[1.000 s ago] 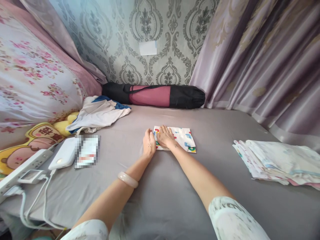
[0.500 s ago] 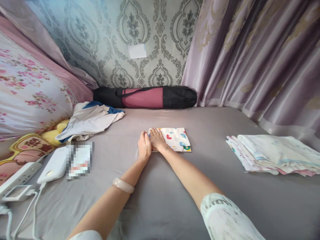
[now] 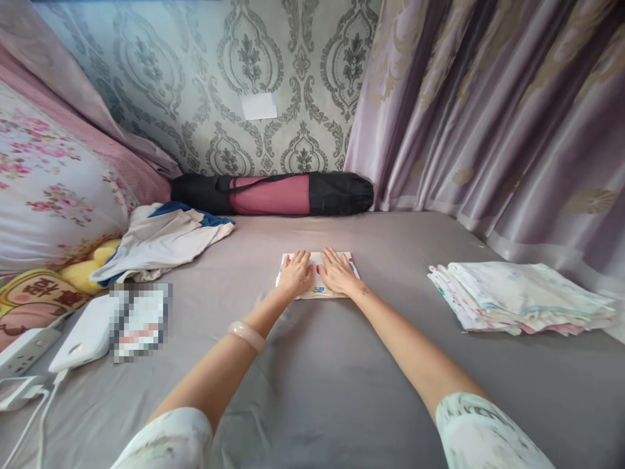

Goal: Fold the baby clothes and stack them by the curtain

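A folded white cloth (image 3: 318, 292) with colourful prints lies flat on the grey bed sheet (image 3: 336, 384). My left hand (image 3: 296, 273) rests palm down on its left half, fingers stretched out. On the right half, my right hand (image 3: 336, 270) presses flat with its fingers pointing away from me. Between the two hands a strip of the cloth shows, while the palms hide much of the print. A pale bangle (image 3: 247, 335) circles my left forearm.
Folded cloths (image 3: 527, 296) are stacked at the right. To the left are a crumpled garment (image 3: 166, 238), a white power bank (image 3: 90, 332), a power strip (image 3: 27, 352) with cables, and a blurred-out packet (image 3: 141, 322). A rolled mat bag (image 3: 271, 194) lies along the wall.
My hands were side by side at the cloth's left end; my right hand has moved right and my left hand now lies flat on top. The view has shifted slightly.
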